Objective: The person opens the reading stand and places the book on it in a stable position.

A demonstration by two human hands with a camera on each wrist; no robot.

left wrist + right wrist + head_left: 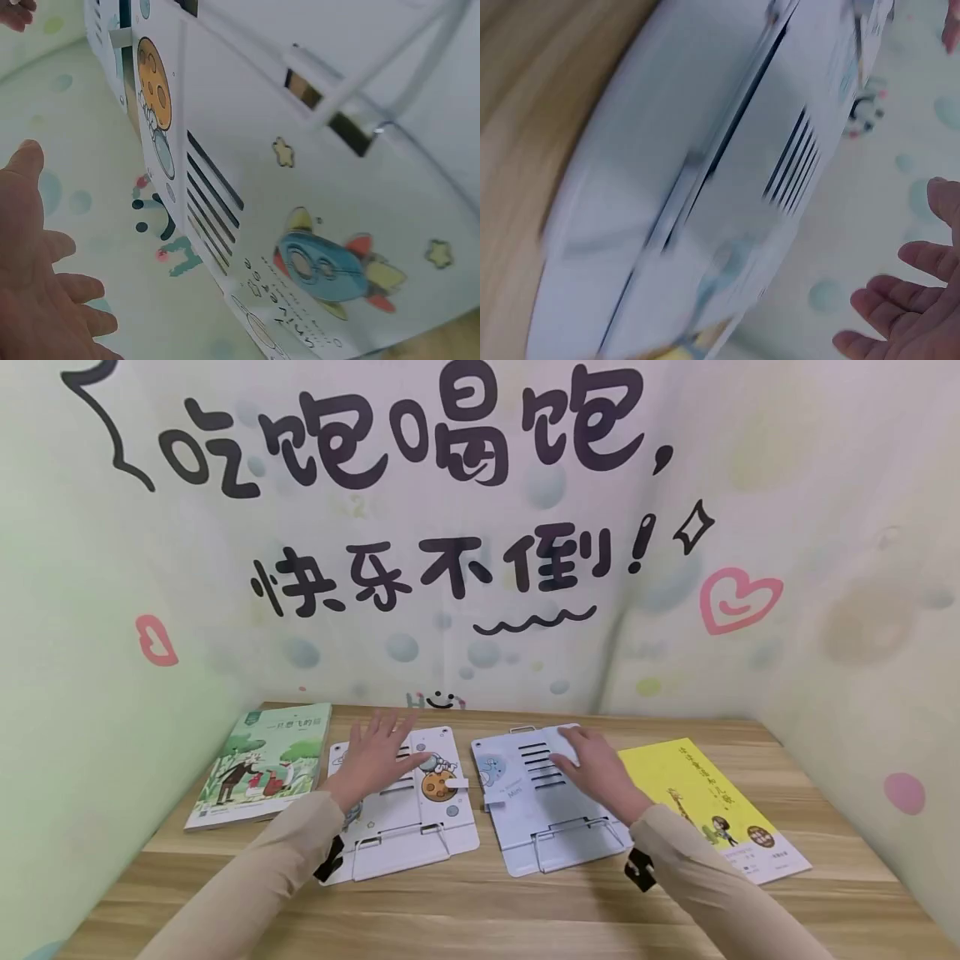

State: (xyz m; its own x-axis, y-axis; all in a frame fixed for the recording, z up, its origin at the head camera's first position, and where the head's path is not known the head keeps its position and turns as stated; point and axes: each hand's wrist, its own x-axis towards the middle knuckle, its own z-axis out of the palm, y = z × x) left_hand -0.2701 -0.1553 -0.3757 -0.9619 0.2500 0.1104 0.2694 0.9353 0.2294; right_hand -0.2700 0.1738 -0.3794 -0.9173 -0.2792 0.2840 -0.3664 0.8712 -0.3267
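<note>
A white book stand [401, 852] printed with a rocket, an astronaut and an orange planet lies folded on the wooden table, its wire bracket toward the person. My left hand [375, 760] is over its upper part with fingers spread, holding nothing. The left wrist view shows that hand [45, 277] apart from the stand's slotted plate [247, 135]. To the right lies a pale blue book stand [517, 822], also slotted and with a wire bracket. Above its right side my right hand [600, 768] has its fingers extended and grips nothing; the right wrist view shows the same hand [915, 300] beside the plate.
At the far left a green-covered book [262, 760] lies on the table [450, 927]. A yellow book [697, 793] is on the right, partly behind the right forearm. Printed cloth walls [450, 652] enclose the table's back and sides.
</note>
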